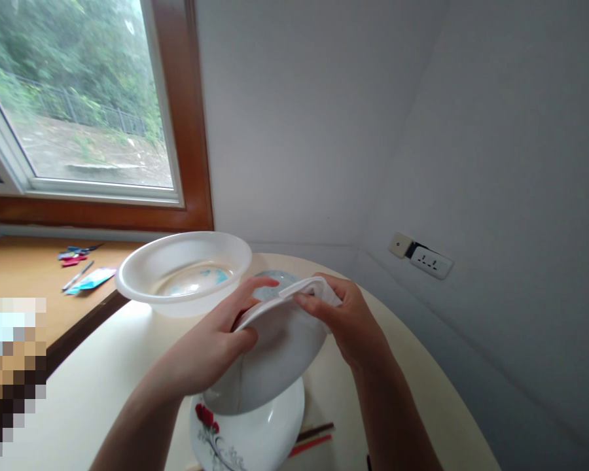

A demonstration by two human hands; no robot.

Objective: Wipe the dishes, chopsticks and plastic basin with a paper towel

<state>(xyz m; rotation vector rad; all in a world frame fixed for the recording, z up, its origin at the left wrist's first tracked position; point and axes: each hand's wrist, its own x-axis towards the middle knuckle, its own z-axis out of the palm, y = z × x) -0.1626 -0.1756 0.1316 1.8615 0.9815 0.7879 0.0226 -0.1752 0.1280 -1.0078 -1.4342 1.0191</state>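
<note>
A white plate (275,360) is held tilted above the table, its plain side towards me. My left hand (226,333) grips its left rim, thumb on the near face and fingers behind. My right hand (343,314) pinches a folded white cloth (319,285) over the plate's upper right rim. I cannot tell whether it is fabric or paper. Below lies another white plate (255,435) with a red flower pattern, partly covered by the held one. Behind my hands shows part of a clear, bluish dish (275,278).
A large translucent basin (184,304) stands at the back left of the round cream table (122,347). Chopsticks (317,439) lie right of the flowered plate. Scissors (81,250), a pen (78,275) and a blue packet (93,280) rest on the wooden desk (24,268).
</note>
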